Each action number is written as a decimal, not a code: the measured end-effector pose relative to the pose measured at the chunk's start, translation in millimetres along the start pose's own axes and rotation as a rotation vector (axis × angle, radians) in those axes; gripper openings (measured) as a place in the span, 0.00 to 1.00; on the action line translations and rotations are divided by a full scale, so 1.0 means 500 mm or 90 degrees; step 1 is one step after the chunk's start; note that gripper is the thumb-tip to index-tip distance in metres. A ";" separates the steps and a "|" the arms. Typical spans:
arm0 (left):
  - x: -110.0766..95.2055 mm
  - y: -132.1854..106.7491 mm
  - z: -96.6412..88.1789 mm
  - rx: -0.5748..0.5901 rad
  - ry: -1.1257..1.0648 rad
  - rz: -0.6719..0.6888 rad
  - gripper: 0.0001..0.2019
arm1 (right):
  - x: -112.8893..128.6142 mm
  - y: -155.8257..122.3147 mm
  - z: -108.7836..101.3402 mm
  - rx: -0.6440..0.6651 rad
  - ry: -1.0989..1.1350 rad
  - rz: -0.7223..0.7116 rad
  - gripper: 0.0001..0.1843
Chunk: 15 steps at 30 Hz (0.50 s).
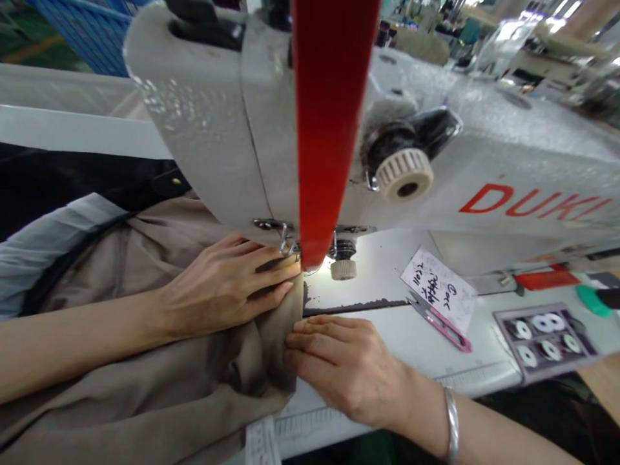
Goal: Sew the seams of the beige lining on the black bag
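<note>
left hand [223,290], right hand [343,371] spread flat, pressing beige fabric [145,361] | DUKI sewing machine [484,142] | handwritten note [438,289], apparently unreadable

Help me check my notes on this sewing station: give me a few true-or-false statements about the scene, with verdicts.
1. The left hand lies flat on the beige fabric under the sewing machine head. True.
2. The right hand holds the pink-handled thread snips. False: it rests on the fabric, and the snips lie apart on the white table.
3. A metal bangle is on the left wrist. False: it is on the right wrist.
4. A handwritten paper note lies beside the snips. True.
5. The machine head carries red lettering on its pale grey body. True.
</note>
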State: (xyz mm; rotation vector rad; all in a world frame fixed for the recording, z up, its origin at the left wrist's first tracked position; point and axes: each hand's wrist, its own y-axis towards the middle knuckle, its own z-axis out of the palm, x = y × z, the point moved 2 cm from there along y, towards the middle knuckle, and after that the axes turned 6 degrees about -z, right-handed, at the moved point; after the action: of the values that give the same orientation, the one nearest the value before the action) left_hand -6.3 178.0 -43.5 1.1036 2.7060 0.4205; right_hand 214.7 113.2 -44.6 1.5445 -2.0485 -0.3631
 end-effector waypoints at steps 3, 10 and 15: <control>0.012 0.000 0.005 0.007 -0.027 -0.004 0.19 | -0.007 -0.001 0.003 0.002 -0.003 0.008 0.11; 0.037 0.001 0.015 0.053 -0.063 -0.012 0.21 | -0.022 0.005 0.008 -0.017 0.000 0.021 0.09; 0.048 0.013 0.015 0.094 -0.048 -0.009 0.20 | -0.029 0.005 0.014 -0.002 -0.008 0.020 0.10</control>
State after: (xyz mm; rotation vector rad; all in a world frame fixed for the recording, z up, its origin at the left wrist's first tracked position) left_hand -17.1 200.8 -49.9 1.1110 2.7122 0.1756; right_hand 211.4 127.0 -52.9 1.5111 -2.0781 -0.3648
